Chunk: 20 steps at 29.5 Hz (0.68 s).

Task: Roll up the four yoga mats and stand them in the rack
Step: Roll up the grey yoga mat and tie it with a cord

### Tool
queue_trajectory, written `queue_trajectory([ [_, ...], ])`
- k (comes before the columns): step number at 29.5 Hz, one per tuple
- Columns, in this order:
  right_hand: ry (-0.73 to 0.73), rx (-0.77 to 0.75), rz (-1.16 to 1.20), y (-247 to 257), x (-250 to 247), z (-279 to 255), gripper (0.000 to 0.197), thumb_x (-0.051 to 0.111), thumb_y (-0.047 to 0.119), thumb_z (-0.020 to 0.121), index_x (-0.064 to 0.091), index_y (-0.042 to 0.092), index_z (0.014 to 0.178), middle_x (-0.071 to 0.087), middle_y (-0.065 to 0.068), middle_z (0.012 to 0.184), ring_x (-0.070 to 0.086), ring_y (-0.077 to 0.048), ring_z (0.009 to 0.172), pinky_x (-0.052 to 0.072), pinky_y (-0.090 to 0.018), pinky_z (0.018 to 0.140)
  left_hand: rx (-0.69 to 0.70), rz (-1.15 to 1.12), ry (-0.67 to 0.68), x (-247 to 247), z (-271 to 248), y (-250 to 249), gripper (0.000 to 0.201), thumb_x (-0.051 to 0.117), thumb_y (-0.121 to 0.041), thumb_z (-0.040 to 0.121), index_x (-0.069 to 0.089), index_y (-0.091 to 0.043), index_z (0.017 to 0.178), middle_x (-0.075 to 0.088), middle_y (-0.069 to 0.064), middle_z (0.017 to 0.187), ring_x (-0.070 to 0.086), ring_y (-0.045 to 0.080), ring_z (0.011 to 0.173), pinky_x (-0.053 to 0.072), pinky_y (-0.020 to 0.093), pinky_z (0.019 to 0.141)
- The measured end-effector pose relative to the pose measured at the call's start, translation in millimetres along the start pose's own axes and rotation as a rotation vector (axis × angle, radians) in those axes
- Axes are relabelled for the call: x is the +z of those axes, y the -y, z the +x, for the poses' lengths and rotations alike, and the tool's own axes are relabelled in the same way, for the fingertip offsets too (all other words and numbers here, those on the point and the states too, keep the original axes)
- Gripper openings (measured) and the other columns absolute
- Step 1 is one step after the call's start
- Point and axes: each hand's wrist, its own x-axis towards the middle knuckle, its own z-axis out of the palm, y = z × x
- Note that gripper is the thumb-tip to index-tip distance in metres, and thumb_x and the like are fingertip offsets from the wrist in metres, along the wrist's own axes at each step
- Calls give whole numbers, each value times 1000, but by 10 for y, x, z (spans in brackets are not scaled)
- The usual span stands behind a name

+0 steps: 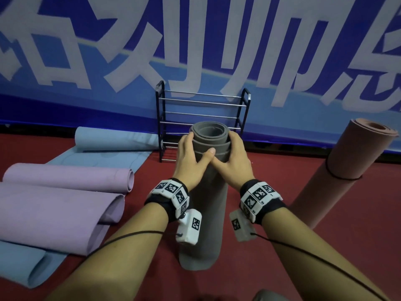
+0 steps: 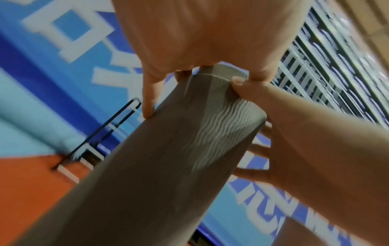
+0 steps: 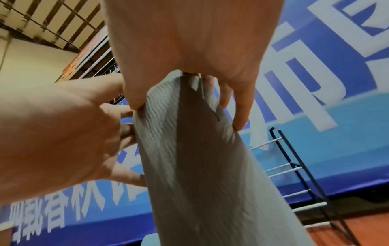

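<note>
A rolled grey yoga mat stands upright on the red floor in front of me. Both hands wrap its top end: my left hand from the left, thumb across the front, and my right hand from the right. The wrist views show the same grey yoga mat with fingers curled round it. Just behind it, a black rack with silver bars stands against the blue banner. A brown rolled mat with a black band leans at the right. Purple mats and a blue mat lie partly rolled at left.
A blue banner wall with big white characters closes off the back. Red floor lies open between the grey and brown mats. Another blue mat lies at the near left under the purple ones. Cables run along both forearms.
</note>
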Motion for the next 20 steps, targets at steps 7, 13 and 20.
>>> queue_trajectory([
  [7,14,-14,16,29,-67,158,98,79,52,76,24,28,154,18,0,161,25,-18,147,30,-39,116,71,-28,-20,-112,170,-73,79,67,-51,86,26,-29,149,9,2,161,15,22,149,20,43,122],
  [13,59,-26,-166,-64,-24,108,68,67,60,61,54,18,113,34,-1,152,42,-22,136,46,-48,102,141,83,115,13,196,23,33,67,-46,87,60,-35,117,21,-11,157,31,21,142,32,48,114],
  [20,-170,-169,-105,83,-177,173,55,80,49,68,61,13,105,50,0,134,52,-14,118,47,-31,95,333,57,-30,-92,273,-244,43,67,-50,84,67,-26,118,46,-8,142,43,14,132,38,37,110],
])
